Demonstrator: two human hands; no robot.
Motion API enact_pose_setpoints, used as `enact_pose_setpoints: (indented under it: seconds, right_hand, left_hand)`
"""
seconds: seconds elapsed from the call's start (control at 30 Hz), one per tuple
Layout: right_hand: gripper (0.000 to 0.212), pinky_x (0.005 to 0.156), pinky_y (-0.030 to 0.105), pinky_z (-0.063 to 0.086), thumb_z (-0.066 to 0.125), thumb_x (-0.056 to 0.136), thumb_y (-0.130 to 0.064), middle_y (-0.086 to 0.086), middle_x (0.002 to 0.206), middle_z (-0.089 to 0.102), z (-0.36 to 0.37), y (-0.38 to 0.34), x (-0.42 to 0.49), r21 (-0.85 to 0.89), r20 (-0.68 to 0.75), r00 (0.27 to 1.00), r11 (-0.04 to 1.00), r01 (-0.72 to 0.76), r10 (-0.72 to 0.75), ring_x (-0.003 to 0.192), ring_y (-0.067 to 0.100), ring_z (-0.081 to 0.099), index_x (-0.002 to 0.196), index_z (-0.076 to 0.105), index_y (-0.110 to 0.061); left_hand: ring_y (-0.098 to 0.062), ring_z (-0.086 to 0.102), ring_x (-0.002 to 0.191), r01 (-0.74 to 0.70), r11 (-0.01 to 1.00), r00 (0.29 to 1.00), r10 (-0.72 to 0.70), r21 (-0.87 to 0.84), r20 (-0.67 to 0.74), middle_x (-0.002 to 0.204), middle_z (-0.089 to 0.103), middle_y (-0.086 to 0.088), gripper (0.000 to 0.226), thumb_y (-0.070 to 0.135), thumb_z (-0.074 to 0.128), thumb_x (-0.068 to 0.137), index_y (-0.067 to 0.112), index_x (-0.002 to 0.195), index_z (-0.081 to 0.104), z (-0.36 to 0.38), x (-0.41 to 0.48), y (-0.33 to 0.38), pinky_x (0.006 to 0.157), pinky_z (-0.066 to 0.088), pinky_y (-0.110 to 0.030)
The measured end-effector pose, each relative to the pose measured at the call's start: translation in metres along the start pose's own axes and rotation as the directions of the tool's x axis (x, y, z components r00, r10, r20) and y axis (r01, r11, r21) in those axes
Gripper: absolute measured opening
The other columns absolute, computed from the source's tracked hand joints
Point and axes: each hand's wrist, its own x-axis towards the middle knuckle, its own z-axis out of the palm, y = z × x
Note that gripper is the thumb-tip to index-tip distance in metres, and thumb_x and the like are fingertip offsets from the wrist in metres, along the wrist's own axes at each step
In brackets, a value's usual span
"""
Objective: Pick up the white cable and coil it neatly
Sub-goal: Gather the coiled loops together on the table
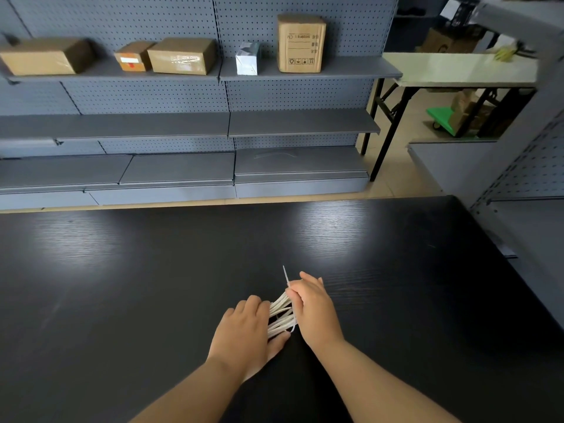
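The cable [280, 315] sits low over the near middle of the table [122, 285], gathered into a short bundle of parallel white strands stretched between the two hands. The left grip [247, 328] closes on the bundle's left end, fingers curled over the top and thumb tucked beneath. That looks meant to pin the loops together so they cannot spring apart. The right grip [312, 306] closes on the right end, its fingertips pinching where the strands meet. A thin white tail [285, 274] pokes up and away from just above those fingers; whether it is the cable's own end or a tie I cannot tell. Holding both ends at once keeps the strands taut and lined up, though they fan out a little toward the left, so the coil is not yet tight. Working just above the table rather than in the air probably gives the wrists support and catches any loop that slips. I judge the coiling mostly done, with the tail left to tuck or wrap. Far behind, grey shelves [183, 126] carry several boxes [300, 42], well apart from the work.
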Motion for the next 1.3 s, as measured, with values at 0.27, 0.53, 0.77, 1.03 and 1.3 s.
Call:
enact_pose_setpoints:
  seconds: [0.27,0.53,0.77,1.03,1.3]
  right_hand:
    - [0.026,0.118,0.024,0.011,0.046,0.096,-0.021,0.003,0.128,0.06,0.001,0.002,-0.002,0.035,-0.05,0.999,0.999,-0.005,0.007,0.136,0.011,0.037,0.111,0.065,-0.011]
    - [0.024,0.115,0.021,0.011,0.048,0.095,-0.018,0.0,0.118,0.066,-0.005,-0.001,-0.005,0.061,-0.083,0.996,0.998,0.03,-0.025,0.125,0.0,0.037,0.107,0.067,-0.009]
    - [0.056,0.11,0.016,0.014,0.026,0.086,-0.047,-0.004,0.118,0.067,-0.016,0.002,-0.007,-0.006,-0.038,0.994,0.995,0.104,-0.105,0.123,0.002,0.045,0.103,0.069,-0.014]
    - [0.05,0.112,0.018,0.014,0.031,0.086,-0.04,-0.002,0.12,0.066,-0.023,0.002,-0.003,-0.029,0.083,0.973,0.976,0.218,-0.215,0.123,0.011,0.052,0.101,0.067,-0.01]
    - [0.055,0.109,0.011,0.005,0.026,0.085,-0.045,-0.001,0.113,0.066,-0.013,0.002,-0.008,0.024,0.066,0.988,0.99,0.141,-0.143,0.118,0.01,0.052,0.101,0.066,-0.01]
  left_hand:
    - [-0.016,0.06,0.083,0.035,0.999,0.998,-0.035,-0.007,0.047,0.096,0.06,0.003,0.097,0.086,0.021,0.065,0.013,0.117,0.059,-0.003,-0.003,0.008,0.073,0.052,-0.031]
    - [-0.016,0.056,0.061,0.071,0.996,0.997,-0.07,0.047,-0.024,0.074,0.057,0.003,0.069,0.072,0.027,0.072,0.016,0.087,0.064,0.006,0.0,0.009,0.055,0.049,-0.031]
    - [-0.015,0.054,0.052,0.009,0.999,0.998,-0.006,0.047,-0.064,0.064,0.056,0.006,0.045,0.056,0.078,0.052,0.021,0.074,0.061,0.008,0.0,0.007,0.049,0.048,-0.029]
    - [-0.015,0.055,0.047,-0.022,0.999,0.996,0.024,0.027,-0.084,0.059,0.056,0.007,0.048,0.032,0.089,0.031,0.02,0.067,0.06,0.003,0.008,0.002,0.045,0.047,-0.027]
    - [-0.015,0.052,0.11,0.0,0.996,1.0,0.001,-0.085,0.005,0.118,0.054,0.007,0.044,0.046,0.056,0.086,0.024,0.124,0.048,-0.005,0.006,0.002,0.096,0.04,-0.027]
